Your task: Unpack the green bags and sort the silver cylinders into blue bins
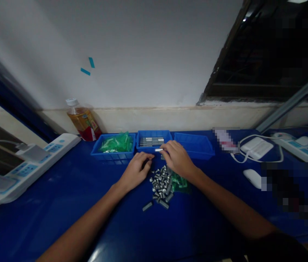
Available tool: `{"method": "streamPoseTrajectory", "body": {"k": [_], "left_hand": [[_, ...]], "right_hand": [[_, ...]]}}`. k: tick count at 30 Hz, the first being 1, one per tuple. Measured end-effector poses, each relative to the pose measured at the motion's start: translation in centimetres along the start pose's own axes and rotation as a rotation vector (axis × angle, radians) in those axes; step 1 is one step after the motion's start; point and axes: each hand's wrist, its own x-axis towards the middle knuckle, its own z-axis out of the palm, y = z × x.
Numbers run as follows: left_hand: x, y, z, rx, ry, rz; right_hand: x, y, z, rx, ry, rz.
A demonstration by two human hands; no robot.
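In the head view my right hand (178, 157) pinches a small bright metal hex standoff (158, 150) just in front of the middle blue bin (154, 148). Close by on the left, my left hand (138, 169) has half-curled fingers, with a gap between thumb and fingers and nothing visible in it. Between and below the hands lies a pile of small metal screws (159, 182). Several grey hex standoffs (164, 204) lie along the pile's lower and right edges. A green plastic bag (180, 183) lies partly under my right forearm. More metal standoffs (151, 139) lie in rows inside the middle bin.
The left blue bin (112, 156) holds green plastic bags (117, 142); another blue bin (194, 145) stands on the right. A drink bottle (84, 122) stands by the wall. Power strips (38, 163) with cables flank both sides. A white mouse (252, 178) lies at right.
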Motion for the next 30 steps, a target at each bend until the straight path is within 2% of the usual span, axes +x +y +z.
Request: {"method": "streamPoseTrajectory", "body": {"k": [4, 7, 11, 15, 18, 21, 23, 26, 30], "left_hand": [[-0.7, -0.7, -0.7, 0.129, -0.151, 0.059], [-0.9, -1.0, -0.7, 0.172, -0.202, 0.062], [-0.8, -0.8, -0.8, 0.175, -0.23, 0.056], [-0.8, -0.5, -1.1, 0.19, -0.283, 0.089], [-0.8, -0.6, -1.1, 0.178, -0.284, 0.083], [-0.7, -1.0, -0.8, 0.15, -0.246, 0.048], [-0.6, -1.2, -0.6, 0.129, -0.207, 0.017], [-0.5, -1.3, -0.4, 0.088, -0.131, -0.04], [-0.4, -1.1, -0.7, -0.038, -0.034, -0.126]], "right_hand": [[2.1, 3.2, 0.2, -0.064, -0.003, 0.133], [2.6, 4.5, 0.5, -0.058, -0.057, 0.201], [2.4, 4.4, 0.6, -0.059, -0.106, 0.21], [2.7, 4.0, -0.3, -0.063, -0.09, 0.197], [2.8, 3.2, -1.1, -0.008, 0.02, 0.185], [2.0, 1.1, -0.8, 0.096, 0.115, 0.115], [0.9, -0.7, -0.1, 0.158, 0.09, 0.03], [-0.5, -3.1, 1.0, 0.198, -0.03, -0.068], [-1.3, -4.1, 1.5, 0.206, -0.111, -0.041]]}}
